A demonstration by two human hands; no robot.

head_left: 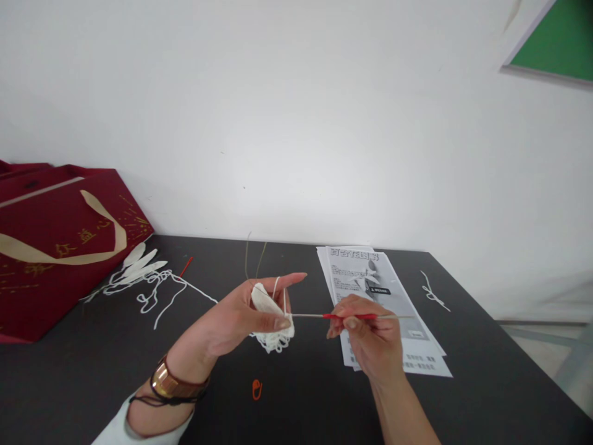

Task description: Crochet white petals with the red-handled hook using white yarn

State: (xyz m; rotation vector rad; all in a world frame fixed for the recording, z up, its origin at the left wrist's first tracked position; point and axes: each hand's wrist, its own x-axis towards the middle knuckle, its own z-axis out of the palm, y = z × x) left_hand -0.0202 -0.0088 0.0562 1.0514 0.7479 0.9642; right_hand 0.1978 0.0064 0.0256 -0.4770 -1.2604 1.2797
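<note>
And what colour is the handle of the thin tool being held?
The handle is red, shown best in the head view.

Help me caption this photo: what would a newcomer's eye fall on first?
Near centre, the left hand pinches white yarn work while the right hand holds a red-handled hook. A maroon bag dominates the far left. Lower down, an orange clip stands out on the black table.
</note>
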